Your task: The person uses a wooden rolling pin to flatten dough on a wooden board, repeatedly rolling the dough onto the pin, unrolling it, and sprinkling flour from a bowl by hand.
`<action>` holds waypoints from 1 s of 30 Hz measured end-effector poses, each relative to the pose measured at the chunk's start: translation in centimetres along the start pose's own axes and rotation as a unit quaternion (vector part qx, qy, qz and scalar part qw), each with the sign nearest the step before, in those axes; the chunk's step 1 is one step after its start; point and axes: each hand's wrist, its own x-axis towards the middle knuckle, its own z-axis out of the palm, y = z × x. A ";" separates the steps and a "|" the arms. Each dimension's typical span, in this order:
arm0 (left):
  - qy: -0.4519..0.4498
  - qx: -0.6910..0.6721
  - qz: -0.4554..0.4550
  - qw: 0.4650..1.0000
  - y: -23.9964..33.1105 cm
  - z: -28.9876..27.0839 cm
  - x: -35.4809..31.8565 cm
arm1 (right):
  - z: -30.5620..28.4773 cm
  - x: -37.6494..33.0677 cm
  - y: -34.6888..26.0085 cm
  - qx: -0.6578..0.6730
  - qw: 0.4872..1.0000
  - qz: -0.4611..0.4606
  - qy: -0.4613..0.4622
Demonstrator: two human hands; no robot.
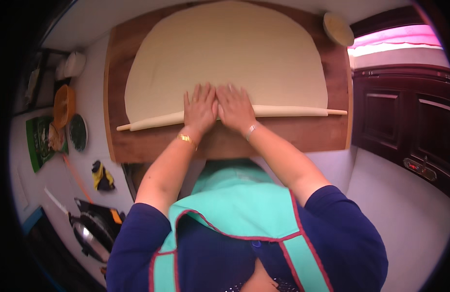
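Dough sheet, pale and very wide, spreads over most of the brown wooden board, its near edge wound around a long thin rolling pin that lies across the board from left to right. Both arms come up from the lower edge, elbows out, forearms angling inward so the wrists almost meet at the middle of the pin. Left hand lies palm down, fingers stretched flat and pointing away, pressing on the dough-wrapped pin; a gold bracelet sits at its wrist. Right hand does the same just beside it, fingers spread and flat, thumbs touching or nearly so, a silvery band on the wrist. Neither hand curls around anything; both are open and bearing down. Pin ends poke out bare past the dough on each side. A turquoise apron with red trim over dark blue sleeves fills the foreground.

Now the room: the board rests on a white surface. Dark wooden cabinet doors stand to the right, a pink-lit window above them. A round pale disc sits at the board's far right corner. Off to the left, an orange bowl, a green package, a small dark plate, a yellow-and-black object, and a shiny metal appliance lower down.
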 end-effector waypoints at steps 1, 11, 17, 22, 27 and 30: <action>0.057 -0.007 -0.012 0.998 -1.1 -0.8 3.3 | 0.6 3.8 1.0 -0.017 0.999 0.029 0.040; 0.017 0.119 -0.140 0.983 -16.2 1.8 -7.7 | -5.6 -8.9 14.1 -0.150 0.962 0.224 0.036; -0.146 0.014 -0.112 0.983 -7.1 -0.8 9.5 | -1.0 3.6 12.1 0.009 0.971 0.200 0.131; -0.046 -0.054 0.017 0.997 2.2 0.7 2.4 | -0.3 -0.8 1.9 -0.036 0.996 0.046 0.063; 0.118 0.011 -0.001 0.993 -2.8 2.3 9.6 | -1.9 6.0 9.7 0.018 0.977 0.213 -0.016; 0.071 -0.009 -0.173 0.982 -15.4 1.6 1.7 | -4.9 -1.4 16.7 -0.038 0.955 0.293 0.010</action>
